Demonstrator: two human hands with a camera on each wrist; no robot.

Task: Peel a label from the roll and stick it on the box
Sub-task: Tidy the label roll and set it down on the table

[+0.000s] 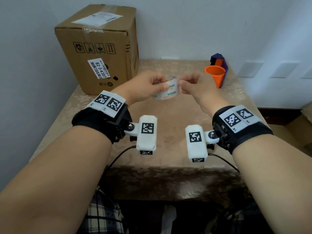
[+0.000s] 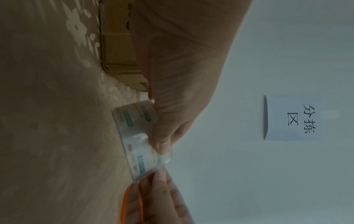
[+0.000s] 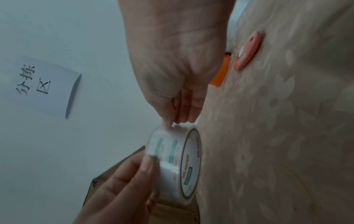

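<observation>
Roll (image 1: 166, 91) of clear tape, printed with green and orange marks, is held up above the table (image 1: 168, 132) between both hands, in front of the person and nearer than the box (image 1: 98, 48). The left hand (image 1: 145, 86) grips it with thumb across the outer face and fingers curled round the far side. The right hand (image 1: 194, 85) has its fingers curled, with thumb and forefinger tips pinched at the top edge of the roll; whether a loose end is caught between them I cannot tell, since the film is clear and blurred in the right wrist view.

Brown and cardboard, the box stands at the far left of the table, its flaps taped shut, so nothing of its contents shows. A white shipping label (image 1: 98, 68) is stuck on its near face and another (image 1: 98, 17) on its top.

An orange cup (image 1: 215, 76) stands upright at the far right of the table, its inside hidden from the head camera. Just behind it, touching or nearly so, is a dark purple holder (image 1: 219, 62) with an orange block in it. In the right wrist view a flat orange disc (image 3: 249, 51) lies on the cloth near the cup.

A white sheet (image 2: 293, 118) with handwritten characters hangs on the wall.
</observation>
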